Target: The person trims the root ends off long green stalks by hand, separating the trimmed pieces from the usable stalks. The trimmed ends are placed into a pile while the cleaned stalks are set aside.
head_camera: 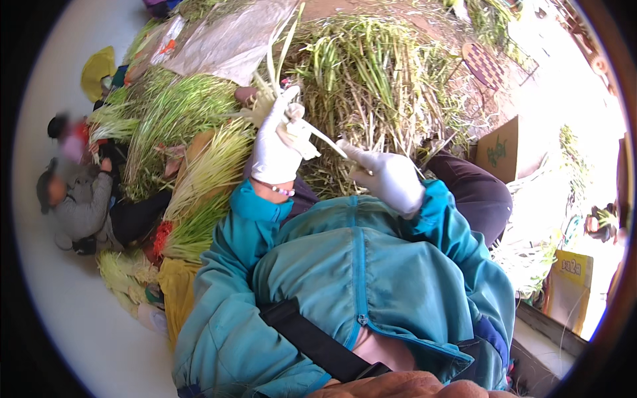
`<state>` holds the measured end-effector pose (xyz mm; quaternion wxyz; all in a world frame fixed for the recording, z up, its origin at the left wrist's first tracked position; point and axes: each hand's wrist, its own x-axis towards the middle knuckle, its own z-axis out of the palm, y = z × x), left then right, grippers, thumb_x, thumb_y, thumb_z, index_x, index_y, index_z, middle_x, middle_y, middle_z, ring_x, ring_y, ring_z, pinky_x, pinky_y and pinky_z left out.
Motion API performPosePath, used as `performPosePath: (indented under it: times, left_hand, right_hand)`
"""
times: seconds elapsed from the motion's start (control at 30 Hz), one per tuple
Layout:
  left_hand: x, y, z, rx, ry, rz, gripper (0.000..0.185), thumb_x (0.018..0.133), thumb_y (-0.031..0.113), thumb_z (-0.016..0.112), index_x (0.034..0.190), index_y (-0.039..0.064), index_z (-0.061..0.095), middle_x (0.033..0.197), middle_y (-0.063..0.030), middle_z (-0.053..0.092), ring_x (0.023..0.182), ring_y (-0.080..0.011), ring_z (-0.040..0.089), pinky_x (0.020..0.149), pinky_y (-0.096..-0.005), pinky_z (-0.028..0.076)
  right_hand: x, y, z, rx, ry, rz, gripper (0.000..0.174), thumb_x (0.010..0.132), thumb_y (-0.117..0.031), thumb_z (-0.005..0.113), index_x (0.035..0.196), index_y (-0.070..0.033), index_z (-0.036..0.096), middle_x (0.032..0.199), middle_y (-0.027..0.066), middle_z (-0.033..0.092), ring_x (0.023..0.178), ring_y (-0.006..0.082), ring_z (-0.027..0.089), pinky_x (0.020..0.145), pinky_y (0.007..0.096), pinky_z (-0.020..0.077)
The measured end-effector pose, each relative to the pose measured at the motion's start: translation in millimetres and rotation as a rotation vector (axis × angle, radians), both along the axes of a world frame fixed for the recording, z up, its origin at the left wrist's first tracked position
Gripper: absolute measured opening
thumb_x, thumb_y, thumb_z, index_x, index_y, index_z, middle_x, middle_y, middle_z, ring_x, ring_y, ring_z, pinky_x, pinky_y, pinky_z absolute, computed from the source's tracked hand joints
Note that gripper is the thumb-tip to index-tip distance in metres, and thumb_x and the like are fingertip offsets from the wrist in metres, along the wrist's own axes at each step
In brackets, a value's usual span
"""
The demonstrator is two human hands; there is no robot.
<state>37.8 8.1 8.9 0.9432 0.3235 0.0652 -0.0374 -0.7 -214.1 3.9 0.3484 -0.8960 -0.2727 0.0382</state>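
My left hand (279,149), in a white glove with a beaded bracelet at the wrist, is closed around a small bunch of pale plant stalks (263,103). Long thin leaves rise above its fingers. To its right, my right hand (390,180), also gloved in white, pinches the lower end of a pale strip (323,137) that stretches between the two hands. Beyond both hands lies a large heap of green and straw-coloured leaves (368,84). Which part of the strip lies under the left fingers cannot be seen.
Long green stalks (184,104) and a paler bundle (214,164) lie at the left. Two co-workers (89,209) (74,139) sit beyond them. A cardboard box (497,149) stands by my right knee, with a round checkered mat (482,65) farther off. Plastic sheeting (224,42) lies at the upper left.
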Motion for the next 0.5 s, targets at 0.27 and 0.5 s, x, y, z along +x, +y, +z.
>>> performPosePath:
  times: [0.27, 0.5]
  left_hand:
    - [-5, 33, -64, 0.021, 0.162, -0.291, 0.036, 0.1, 0.03, 0.042, 0.131, 0.014, 0.052, 0.11, 0.0011, 0.067, 0.043, -0.0041, 0.039, 0.035, -0.024, 0.03]
    - [-17, 40, -75, 0.034, 0.231, -0.179, 0.032, 0.097, 0.025, 0.049, 0.124, 0.009, 0.056, 0.101, -0.0008, 0.068, 0.053, -0.0054, 0.052, 0.047, -0.0207, 0.041]
  right_hand:
    - [26, -99, 59, 0.872, 0.645, -0.212, 0.021, 0.092, -0.011, 0.053, 0.107, -0.001, 0.065, 0.079, 0.0053, 0.069, 0.061, 0.0049, 0.06, 0.051, 0.0167, 0.0404]
    - [3, -278, 119, 0.782, -0.272, -0.751, 0.035, 0.095, -0.023, 0.055, 0.121, -0.001, 0.06, 0.088, 0.0042, 0.066, 0.082, 0.0074, 0.057, 0.076, 0.0215, 0.0425]
